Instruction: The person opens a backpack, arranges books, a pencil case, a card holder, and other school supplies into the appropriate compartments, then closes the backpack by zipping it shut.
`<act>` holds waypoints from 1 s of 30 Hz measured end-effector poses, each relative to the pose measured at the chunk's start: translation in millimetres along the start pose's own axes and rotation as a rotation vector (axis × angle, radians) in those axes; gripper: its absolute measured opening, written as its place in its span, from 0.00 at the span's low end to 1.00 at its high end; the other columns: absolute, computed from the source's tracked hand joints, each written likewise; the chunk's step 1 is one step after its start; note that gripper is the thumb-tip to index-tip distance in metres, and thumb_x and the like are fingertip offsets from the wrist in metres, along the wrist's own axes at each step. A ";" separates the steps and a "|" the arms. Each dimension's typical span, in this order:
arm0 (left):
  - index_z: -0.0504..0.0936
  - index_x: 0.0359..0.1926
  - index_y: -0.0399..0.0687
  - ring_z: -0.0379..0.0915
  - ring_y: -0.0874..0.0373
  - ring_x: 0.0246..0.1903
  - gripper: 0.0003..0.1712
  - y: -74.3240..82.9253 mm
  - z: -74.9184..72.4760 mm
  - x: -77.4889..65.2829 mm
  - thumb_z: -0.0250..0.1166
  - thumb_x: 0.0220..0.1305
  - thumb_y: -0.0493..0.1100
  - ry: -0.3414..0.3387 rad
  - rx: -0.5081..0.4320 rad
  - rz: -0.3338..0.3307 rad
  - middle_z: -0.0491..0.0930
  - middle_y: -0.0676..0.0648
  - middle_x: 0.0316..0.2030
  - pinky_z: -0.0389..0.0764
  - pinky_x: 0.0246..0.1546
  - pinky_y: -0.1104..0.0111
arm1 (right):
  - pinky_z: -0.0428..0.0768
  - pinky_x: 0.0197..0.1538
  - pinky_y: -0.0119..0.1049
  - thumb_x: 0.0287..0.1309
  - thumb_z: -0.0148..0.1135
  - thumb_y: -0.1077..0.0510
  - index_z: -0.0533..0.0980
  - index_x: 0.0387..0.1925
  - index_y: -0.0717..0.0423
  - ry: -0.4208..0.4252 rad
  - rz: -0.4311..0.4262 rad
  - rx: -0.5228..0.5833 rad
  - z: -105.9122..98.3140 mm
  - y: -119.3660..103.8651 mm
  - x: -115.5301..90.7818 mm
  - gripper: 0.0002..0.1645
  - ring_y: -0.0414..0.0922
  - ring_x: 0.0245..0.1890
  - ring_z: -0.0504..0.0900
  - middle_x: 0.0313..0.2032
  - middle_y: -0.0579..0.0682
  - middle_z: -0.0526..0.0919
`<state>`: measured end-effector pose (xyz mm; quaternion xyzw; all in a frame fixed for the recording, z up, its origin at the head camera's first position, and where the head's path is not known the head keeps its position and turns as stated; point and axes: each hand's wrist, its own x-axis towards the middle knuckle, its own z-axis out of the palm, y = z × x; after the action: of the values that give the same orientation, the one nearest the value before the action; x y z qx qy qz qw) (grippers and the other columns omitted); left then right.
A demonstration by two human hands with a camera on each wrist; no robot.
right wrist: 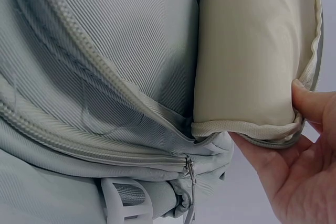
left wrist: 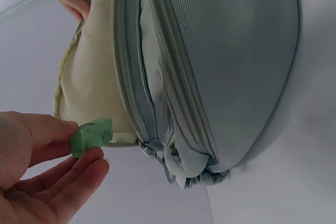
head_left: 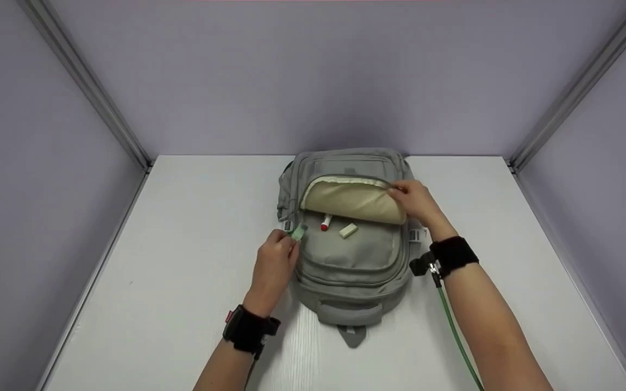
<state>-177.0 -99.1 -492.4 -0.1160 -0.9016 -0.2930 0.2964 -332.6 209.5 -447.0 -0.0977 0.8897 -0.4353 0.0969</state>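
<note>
A grey backpack lies on the white table with its front pocket unzipped and the cream-lined flap folded back. At the pocket's left edge, my left hand pinches a small translucent green block between thumb and fingers; its exact kind is unclear. My right hand grips the rim of the flap at its right side, thumb on the cream lining. Inside the pocket lie a white marker with a red cap, partly under the flap, and a cream-white eraser-like block.
The backpack's carry handle points toward me. A zipper pull hangs at the pocket's corner, near a pale plastic buckle. Grey panels enclose the table at the back and both sides. A green cable trails from the right wrist.
</note>
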 end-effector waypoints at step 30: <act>0.83 0.27 0.38 0.79 0.48 0.22 0.06 20.5 52.6 23.4 0.69 0.60 0.33 -0.070 0.108 0.149 0.74 0.43 0.31 0.80 0.21 0.62 | 0.72 0.57 0.51 0.72 0.53 0.58 0.73 0.61 0.68 -0.006 -0.003 0.022 -1.4 1.0 -1.2 0.22 0.57 0.56 0.75 0.57 0.65 0.76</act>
<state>-212.3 -50.4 -503.2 -0.1770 -0.9147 -0.2167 0.2916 -331.9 211.5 -446.9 -0.0996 0.8845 -0.4447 0.1001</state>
